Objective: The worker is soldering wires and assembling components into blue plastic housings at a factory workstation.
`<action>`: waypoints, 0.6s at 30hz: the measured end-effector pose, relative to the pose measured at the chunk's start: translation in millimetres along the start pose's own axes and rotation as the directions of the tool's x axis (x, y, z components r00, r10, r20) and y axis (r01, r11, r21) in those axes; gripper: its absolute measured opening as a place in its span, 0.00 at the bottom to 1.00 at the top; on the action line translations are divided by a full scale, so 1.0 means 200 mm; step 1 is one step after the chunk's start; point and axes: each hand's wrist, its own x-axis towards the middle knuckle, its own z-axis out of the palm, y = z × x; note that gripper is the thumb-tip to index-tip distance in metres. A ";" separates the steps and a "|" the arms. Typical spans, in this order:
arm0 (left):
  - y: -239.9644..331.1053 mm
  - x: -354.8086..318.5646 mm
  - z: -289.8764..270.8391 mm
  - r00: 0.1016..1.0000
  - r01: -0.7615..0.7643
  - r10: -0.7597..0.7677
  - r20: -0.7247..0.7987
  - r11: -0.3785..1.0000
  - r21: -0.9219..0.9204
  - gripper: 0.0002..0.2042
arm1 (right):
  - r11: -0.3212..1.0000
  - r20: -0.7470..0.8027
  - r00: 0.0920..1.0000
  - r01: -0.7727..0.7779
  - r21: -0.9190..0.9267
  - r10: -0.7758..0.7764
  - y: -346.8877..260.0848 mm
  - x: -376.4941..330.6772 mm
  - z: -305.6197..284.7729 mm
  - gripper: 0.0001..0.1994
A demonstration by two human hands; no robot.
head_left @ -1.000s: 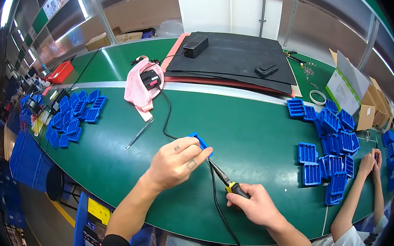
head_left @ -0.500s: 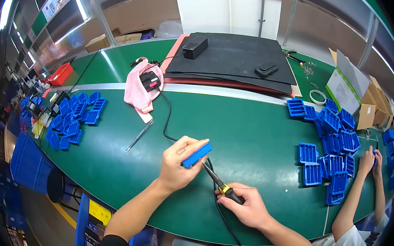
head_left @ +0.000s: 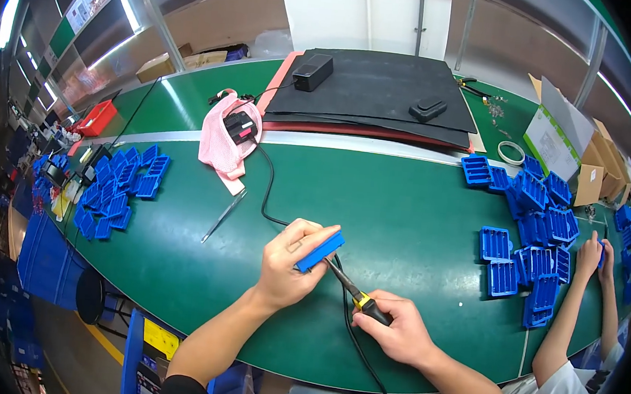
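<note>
My left hand [head_left: 288, 266] is closed around a blue plastic battery holder [head_left: 320, 252], tilted above the green table. In my right hand [head_left: 398, 328] is a soldering iron [head_left: 358, 296] with a black and yellow handle, gripped by fingers and thumb. Its metal shaft slants up and left, and the tip reaches the underside of the battery holder beside my left fingers. Whether the tip touches it I cannot make out. A black cable [head_left: 349, 327] passes beneath the soldering iron and drops over the table's near edge. Tweezers [head_left: 224, 217] lie left of my hands.
Blue battery holders are piled at right [head_left: 532, 208] and left [head_left: 117, 187]. A pink cloth [head_left: 221, 147] wraps a black device. Behind are black sheets [head_left: 370, 89], a power adapter [head_left: 313, 73] and a tape roll [head_left: 511, 153]. At far right, another person's hands [head_left: 596, 261] hold a blue piece.
The battery holder and both my hands have shifted very slightly to the right. My grip on the holder and on the soldering iron is the same.
</note>
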 end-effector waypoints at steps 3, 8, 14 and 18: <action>0.00 0.00 0.00 1.000 0.009 -0.009 0.007 1.000 -0.010 0.18 | 1.000 0.022 1.000 -0.020 0.010 0.019 -0.03 0.00 0.00 0.05; 0.01 0.00 0.01 1.000 0.024 -0.024 0.000 1.000 -0.012 0.18 | 1.000 0.030 0.999 -0.017 0.017 0.017 -0.06 -0.01 -0.01 0.06; 0.00 0.00 0.01 1.000 0.008 -0.008 0.011 1.000 -0.007 0.19 | 1.000 0.009 1.000 0.002 -0.006 -0.002 -0.02 -0.01 -0.01 0.05; 0.00 -0.01 0.02 1.000 0.011 -0.011 0.003 1.000 -0.003 0.19 | 1.000 0.020 0.999 -0.025 -0.013 0.026 -0.02 -0.01 -0.01 0.05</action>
